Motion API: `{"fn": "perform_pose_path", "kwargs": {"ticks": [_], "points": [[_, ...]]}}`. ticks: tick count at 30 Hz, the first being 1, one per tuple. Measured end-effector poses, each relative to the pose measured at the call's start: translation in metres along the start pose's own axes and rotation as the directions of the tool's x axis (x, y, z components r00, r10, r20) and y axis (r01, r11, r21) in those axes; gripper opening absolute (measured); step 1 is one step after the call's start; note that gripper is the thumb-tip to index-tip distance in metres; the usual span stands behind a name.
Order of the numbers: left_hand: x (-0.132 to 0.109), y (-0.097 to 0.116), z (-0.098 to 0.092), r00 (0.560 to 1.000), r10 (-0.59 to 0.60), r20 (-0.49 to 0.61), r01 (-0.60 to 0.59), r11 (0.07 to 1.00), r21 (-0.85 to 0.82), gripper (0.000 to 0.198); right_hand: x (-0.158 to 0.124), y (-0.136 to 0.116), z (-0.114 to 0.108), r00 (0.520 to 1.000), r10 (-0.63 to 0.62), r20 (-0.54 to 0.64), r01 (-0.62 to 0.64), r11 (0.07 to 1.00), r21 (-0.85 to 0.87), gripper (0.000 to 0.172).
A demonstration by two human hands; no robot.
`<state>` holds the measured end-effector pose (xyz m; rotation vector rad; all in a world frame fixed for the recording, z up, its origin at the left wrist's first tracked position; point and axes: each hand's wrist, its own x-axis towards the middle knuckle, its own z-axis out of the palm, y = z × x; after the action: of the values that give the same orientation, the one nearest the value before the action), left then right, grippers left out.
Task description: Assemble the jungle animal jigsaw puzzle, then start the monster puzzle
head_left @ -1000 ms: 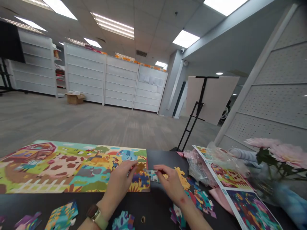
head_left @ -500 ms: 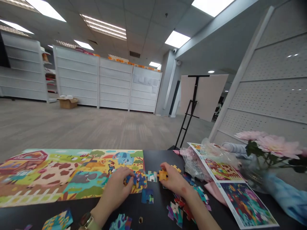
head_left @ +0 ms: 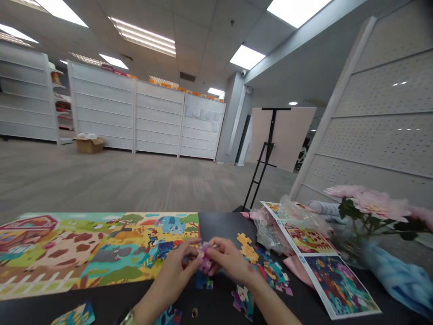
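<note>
My left hand [head_left: 178,263] and my right hand [head_left: 227,260] meet above the front of the dark table. Between their fingertips is a purple jigsaw puzzle piece [head_left: 204,261], pinched from both sides and partly covered by the fingers. A blue puzzle piece [head_left: 204,281] lies just below the hands. To the left, the joined animal puzzle [head_left: 135,248] lies flat, with an elephant, a cow and a barn on it. Loose yellow puzzle pieces [head_left: 248,247] rest beyond my right hand, and a purple and white piece [head_left: 242,299] is near my right forearm.
At the right lie a printed picture sheet [head_left: 345,284], crumpled clear plastic [head_left: 272,232] and a vase of pink flowers [head_left: 375,203]. More loose pieces [head_left: 76,315] sit at the front left. An easel [head_left: 267,153] and white shelving [head_left: 157,119] stand beyond.
My right hand has left the yellow pieces and moved left. My left hand has moved right from the puzzle's edge. Both now meet around a purple piece.
</note>
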<state>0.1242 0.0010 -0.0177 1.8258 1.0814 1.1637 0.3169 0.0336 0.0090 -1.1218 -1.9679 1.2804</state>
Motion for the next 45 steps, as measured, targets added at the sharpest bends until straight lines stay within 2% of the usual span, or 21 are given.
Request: {"fn": "perform_pose_path", "kwargs": {"ticks": [2,4,6,8,10,12,15,18,22,27,30,32,35,37,42,45], "points": [[0.003,-0.008,0.0,0.999,-0.04,-0.024,0.04,0.999,-0.031,0.038,0.0,-0.001,0.002,0.999,0.006,-0.041,-0.01,0.995,-0.099,0.052],[0.006,-0.017,-0.008,0.991,-0.083,-0.105,0.088,0.995,0.043,0.041,0.0,0.0,-0.011,0.986,0.002,-0.166,-0.042,0.97,-0.239,0.035],[0.008,-0.026,-0.022,0.971,-0.12,-0.206,0.158,0.972,0.176,0.043,-0.004,0.005,-0.037,0.941,-0.004,-0.339,-0.13,0.919,-0.372,0.027],[0.008,-0.033,-0.036,0.95,-0.134,-0.281,0.22,0.928,0.302,0.039,-0.011,0.014,-0.066,0.878,0.009,-0.479,-0.257,0.852,-0.456,0.03],[0.008,-0.038,-0.047,0.939,-0.126,-0.319,0.253,0.884,0.394,0.033,-0.017,0.025,-0.09,0.848,0.047,-0.528,-0.359,0.784,-0.506,0.032],[0.007,-0.042,-0.054,0.933,-0.102,-0.345,0.263,0.848,0.46,0.031,-0.019,0.037,-0.101,0.853,0.081,-0.516,-0.402,0.733,-0.549,0.035],[0.006,-0.046,-0.057,0.919,-0.046,-0.392,0.263,0.811,0.522,0.034,-0.016,0.05,-0.098,0.877,0.078,-0.475,-0.385,0.707,-0.594,0.033],[0.006,-0.046,-0.056,0.907,-0.008,-0.42,0.254,0.807,0.534,0.038,-0.008,0.057,-0.089,0.885,0.048,-0.463,-0.351,0.721,-0.598,0.04],[0.006,-0.038,-0.05,0.912,0.044,-0.409,0.194,0.83,0.523,0.034,0.0,0.062,-0.087,0.861,0.021,-0.508,-0.34,0.767,-0.544,0.053],[0.005,-0.027,-0.045,0.921,0.112,-0.373,0.104,0.853,0.512,0.025,0.008,0.056,-0.097,0.806,-0.098,-0.584,-0.256,0.832,-0.493,0.024],[0.005,-0.024,-0.046,0.913,0.13,-0.386,0.09,0.86,0.502,0.022,0.009,0.05,-0.097,0.778,-0.179,-0.602,-0.19,0.847,-0.497,0.023],[0.005,-0.024,-0.047,0.903,0.134,-0.409,0.095,0.865,0.493,0.023,0.009,0.048,-0.092,0.797,-0.199,-0.57,-0.146,0.852,-0.502,0.019],[0.005,-0.023,-0.047,0.896,0.141,-0.422,0.09,0.872,0.482,0.022,0.009,0.045,-0.079,0.866,-0.181,-0.465,-0.078,0.871,-0.485,0.016],[0.005,-0.022,-0.047,0.895,0.148,-0.421,0.078,0.877,0.474,0.022,0.008,0.042,-0.074,0.896,-0.164,-0.412,-0.046,0.889,-0.455,0.018],[0.006,-0.018,-0.043,0.899,0.172,-0.403,0.033,0.891,0.453,0.022,0.001,0.037,-0.089,0.893,-0.123,-0.434,-0.085,0.899,-0.43,0.028],[0.008,-0.015,-0.042,0.9,0.174,-0.401,0.025,0.895,0.445,0.023,-0.007,0.039,-0.095,0.91,-0.049,-0.412,-0.159,0.875,-0.457,0.025]]}}
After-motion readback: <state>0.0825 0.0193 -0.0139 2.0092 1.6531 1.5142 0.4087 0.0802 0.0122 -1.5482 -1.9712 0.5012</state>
